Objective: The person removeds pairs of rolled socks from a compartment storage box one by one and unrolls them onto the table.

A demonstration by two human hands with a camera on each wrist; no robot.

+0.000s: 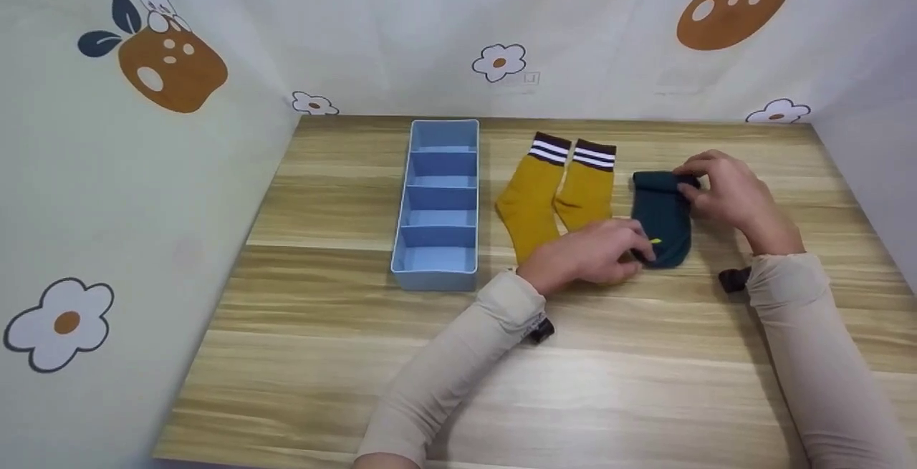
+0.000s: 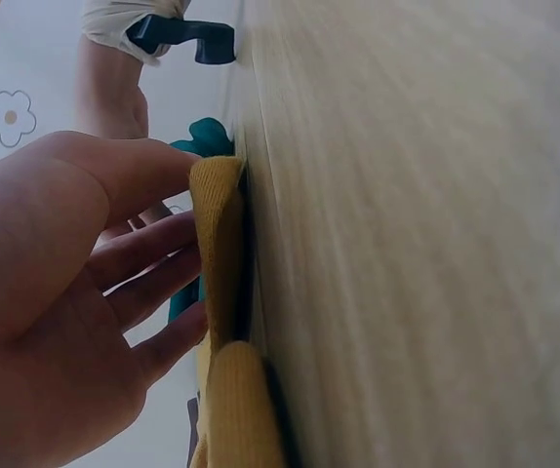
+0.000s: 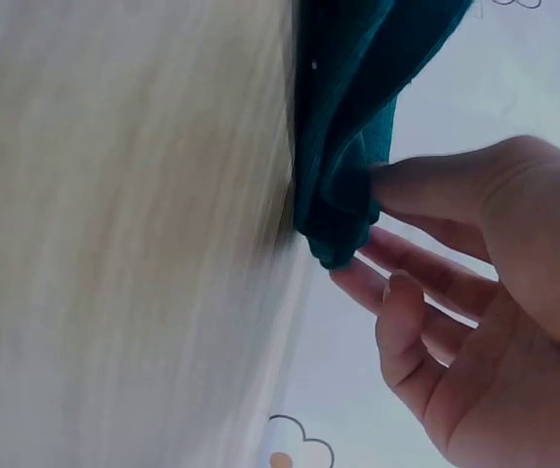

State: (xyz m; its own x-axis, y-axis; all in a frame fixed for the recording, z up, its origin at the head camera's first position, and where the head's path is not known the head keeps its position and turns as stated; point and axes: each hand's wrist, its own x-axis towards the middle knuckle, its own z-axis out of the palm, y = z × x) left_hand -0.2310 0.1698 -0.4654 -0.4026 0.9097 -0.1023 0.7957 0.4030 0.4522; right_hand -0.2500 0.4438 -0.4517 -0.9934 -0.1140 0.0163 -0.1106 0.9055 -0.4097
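Observation:
A dark green sock [image 1: 663, 211], folded over at its top, lies on the wooden table at right of centre. My right hand [image 1: 738, 193] pinches the right end of that fold between thumb and fingers; its wrist view shows the layered green cloth in the grip. Over the sock's lower left edge reaches my left hand [image 1: 594, 254], with loosely bent fingers touching it. Left of the green sock lie two mustard yellow socks [image 1: 541, 186] with striped cuffs, flat and side by side. My left hand and wrist cover the toe ends of the yellow pair.
A blue box [image 1: 435, 281] with several compartments in a row stands left of the yellow socks. Behind the table [image 1: 322, 326] hangs a patterned cloth [image 1: 430, 39], and a similar one runs along the left side. Each wrist carries a small black device [image 1: 542, 331].

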